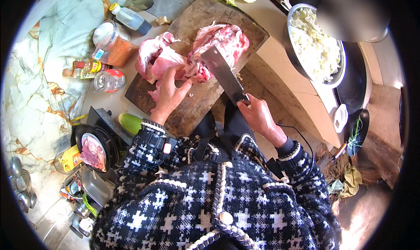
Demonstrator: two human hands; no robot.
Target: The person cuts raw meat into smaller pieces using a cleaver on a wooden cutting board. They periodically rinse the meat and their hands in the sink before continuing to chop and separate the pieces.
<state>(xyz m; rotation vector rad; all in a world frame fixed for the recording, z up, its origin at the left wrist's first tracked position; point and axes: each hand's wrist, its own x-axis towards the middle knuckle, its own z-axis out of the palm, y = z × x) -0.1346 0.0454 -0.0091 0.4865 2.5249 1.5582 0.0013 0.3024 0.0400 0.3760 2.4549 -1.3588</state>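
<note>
A large piece of raw meat point(221, 41) with pale fat lies on a worn wooden cutting board point(183, 113). Joined to it or touching it on the left is a pinker, skin-covered part point(167, 61). My left hand point(170, 92) grips this left part between thumb and fingers; some fingertips are hidden. In my right hand point(257, 113) is the handle of a cleaver point(224, 74) with a notched edge. Its broad blade slants up and left, its tip over the right-hand meat. Whether the blade touches the meat I cannot tell.
Left of the board stand a tub of red seasoning point(119, 53), a bottle with a yellow cap point(131, 18) and a glass jar point(110, 81). A green gourd or radish point(130, 122) lies by my left wrist. At right is a basin of shredded cabbage point(315, 46).
</note>
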